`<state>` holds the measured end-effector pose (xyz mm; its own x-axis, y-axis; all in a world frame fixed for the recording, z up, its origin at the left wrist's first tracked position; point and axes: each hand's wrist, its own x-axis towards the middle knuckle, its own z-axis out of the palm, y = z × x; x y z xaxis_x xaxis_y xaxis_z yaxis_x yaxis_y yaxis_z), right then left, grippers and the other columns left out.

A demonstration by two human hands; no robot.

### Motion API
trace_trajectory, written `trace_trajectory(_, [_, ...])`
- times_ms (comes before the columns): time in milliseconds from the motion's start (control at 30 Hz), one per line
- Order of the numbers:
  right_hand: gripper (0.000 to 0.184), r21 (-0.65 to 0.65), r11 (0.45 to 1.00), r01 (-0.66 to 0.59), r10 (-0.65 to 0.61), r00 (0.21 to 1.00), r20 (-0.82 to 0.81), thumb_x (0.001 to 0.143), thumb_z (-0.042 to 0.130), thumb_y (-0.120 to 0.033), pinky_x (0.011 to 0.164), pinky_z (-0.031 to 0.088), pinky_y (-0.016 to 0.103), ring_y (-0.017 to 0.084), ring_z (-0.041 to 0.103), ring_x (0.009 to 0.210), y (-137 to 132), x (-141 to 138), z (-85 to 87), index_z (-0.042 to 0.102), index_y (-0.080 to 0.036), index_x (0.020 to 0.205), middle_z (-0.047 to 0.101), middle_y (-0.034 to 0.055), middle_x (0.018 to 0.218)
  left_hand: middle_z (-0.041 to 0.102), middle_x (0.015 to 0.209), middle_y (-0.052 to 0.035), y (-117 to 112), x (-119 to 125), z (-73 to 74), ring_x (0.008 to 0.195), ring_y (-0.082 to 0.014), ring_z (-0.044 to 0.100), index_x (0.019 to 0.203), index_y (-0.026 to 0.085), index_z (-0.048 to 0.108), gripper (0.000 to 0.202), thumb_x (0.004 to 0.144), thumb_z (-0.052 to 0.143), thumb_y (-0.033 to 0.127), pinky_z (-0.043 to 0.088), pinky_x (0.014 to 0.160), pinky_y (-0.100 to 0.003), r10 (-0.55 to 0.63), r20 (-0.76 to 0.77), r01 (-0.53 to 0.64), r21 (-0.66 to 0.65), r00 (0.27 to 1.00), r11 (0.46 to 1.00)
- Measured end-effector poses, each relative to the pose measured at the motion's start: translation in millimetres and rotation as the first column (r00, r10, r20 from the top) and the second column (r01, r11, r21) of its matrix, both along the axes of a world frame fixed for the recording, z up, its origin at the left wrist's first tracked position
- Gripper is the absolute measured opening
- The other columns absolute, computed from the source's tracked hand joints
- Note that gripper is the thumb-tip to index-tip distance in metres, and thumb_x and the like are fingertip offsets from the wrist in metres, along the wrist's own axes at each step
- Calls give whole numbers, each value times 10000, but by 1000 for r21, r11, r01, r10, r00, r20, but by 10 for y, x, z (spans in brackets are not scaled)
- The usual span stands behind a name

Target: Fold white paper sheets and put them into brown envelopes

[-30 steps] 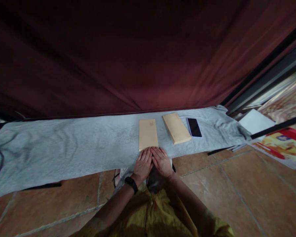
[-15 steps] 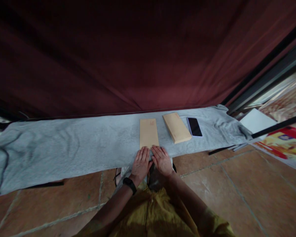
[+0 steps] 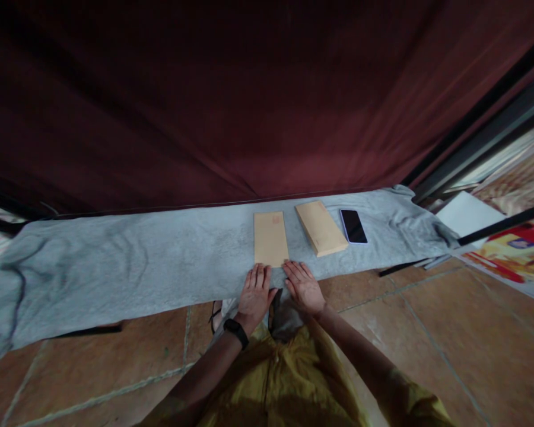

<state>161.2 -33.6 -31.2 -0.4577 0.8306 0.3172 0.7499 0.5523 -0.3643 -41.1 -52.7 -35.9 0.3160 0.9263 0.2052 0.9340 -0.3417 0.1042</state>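
A tan envelope (image 3: 271, 238) lies flat on a long grey cloth (image 3: 137, 267) spread over the floor. My left hand (image 3: 255, 292), with a black band on its wrist, rests flat and open on the cloth just below the envelope's near edge. My right hand (image 3: 304, 285) lies flat and open beside it, fingers stretched toward the envelope's near right corner. Neither hand holds anything. A thicker stack of tan envelopes (image 3: 321, 228) lies to the right, with a dark phone (image 3: 353, 226) beyond it.
A dark red curtain (image 3: 231, 101) hangs behind the cloth. White sheets (image 3: 465, 213) and a red and yellow printed sheet (image 3: 516, 259) lie at the right. Brown floor tiles (image 3: 427, 332) run along the near side. My yellow garment (image 3: 289, 385) fills the bottom.
My hands have slid back off the envelope's near edge and moved apart, the right one shifting rightward. The envelope has stayed in place.
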Motion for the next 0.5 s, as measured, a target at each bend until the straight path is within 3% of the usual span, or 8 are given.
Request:
trace_trajectory(333, [462,5,1000,5,-5,1000,-16,1021,459,-284,1198,353,521,264,476,1400,28,173,78,497,-205,1475,553,108,1476,523,1454,-202,15,62,63,1405,-363,441,1524,171,386,604,970,501,384,395,1118,-542,19,-30,-18,6,999,1000])
trace_trajectory(500, [497,0,1000,-16,16,999,-36,1018,469,-307,1198,362,515,266,436,1429,3,1,114,457,-193,1501,499,110,1523,530,1450,-197,19,65,74,1408,-364,436,1492,156,438,576,954,528,340,406,1111,-526,17,-42,-18,-7,999,1000])
